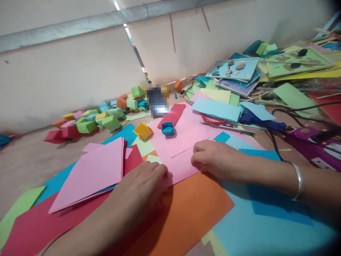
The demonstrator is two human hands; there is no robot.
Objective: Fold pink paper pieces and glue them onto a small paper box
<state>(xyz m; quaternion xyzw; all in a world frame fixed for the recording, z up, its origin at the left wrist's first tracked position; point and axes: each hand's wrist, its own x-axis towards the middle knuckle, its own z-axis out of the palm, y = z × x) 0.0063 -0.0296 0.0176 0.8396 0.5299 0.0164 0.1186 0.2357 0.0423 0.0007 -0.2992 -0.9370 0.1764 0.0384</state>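
A pink paper point(179, 170) lies folded between my hands, above an orange sheet point(191, 206). My left hand point(149, 177) has its fingers curled onto the paper's left end, the fingertips partly hidden. At the right end, my right hand point(213, 160) pinches the same paper with bent fingers. Just beyond them sit a small blue folded paper box point(168, 128) and a yellow one point(143, 132). A folded red strip point(173, 115) lies behind the blue box. Left of my left hand is a stack of pink sheets point(93, 174).
Many coloured paper boxes point(106, 121) are heaped along the wall. Red-handled scissors point(213, 120) lie partly under light blue paper point(217, 109). A blue glue gun point(262, 121) and a purple power strip point(309, 145) with black cables are at right. Framed stone pictures point(234, 67) lie behind.
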